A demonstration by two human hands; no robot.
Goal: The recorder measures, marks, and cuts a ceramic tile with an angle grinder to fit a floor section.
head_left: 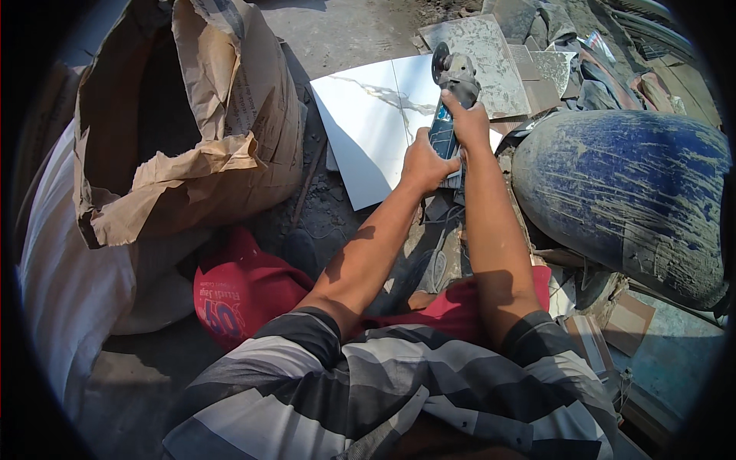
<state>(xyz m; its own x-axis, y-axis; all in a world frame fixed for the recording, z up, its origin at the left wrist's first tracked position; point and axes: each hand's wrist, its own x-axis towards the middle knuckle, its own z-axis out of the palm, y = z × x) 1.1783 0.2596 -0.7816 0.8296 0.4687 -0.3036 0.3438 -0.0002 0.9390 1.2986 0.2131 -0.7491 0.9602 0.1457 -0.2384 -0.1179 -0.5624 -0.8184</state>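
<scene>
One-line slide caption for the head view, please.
Left hand and right hand grip an angle grinder over a white veined tile, between a paper sack and blue drum.

Your shirt (pixel 406 376) is checked black, grey and white; your legwear (pixel 245 280) is red; your grinder (pixel 442 132) is blue, grey-headed; the tile (pixel 372 126) is white, veined grey-brown; the sack (pixel 268 146) is brown; the drum (pixel 621 195) is blue, streaked grey.

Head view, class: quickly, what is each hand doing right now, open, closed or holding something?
Left hand: closed, holding the angle grinder toward its rear.
Right hand: closed, holding it nearer the disc.
</scene>
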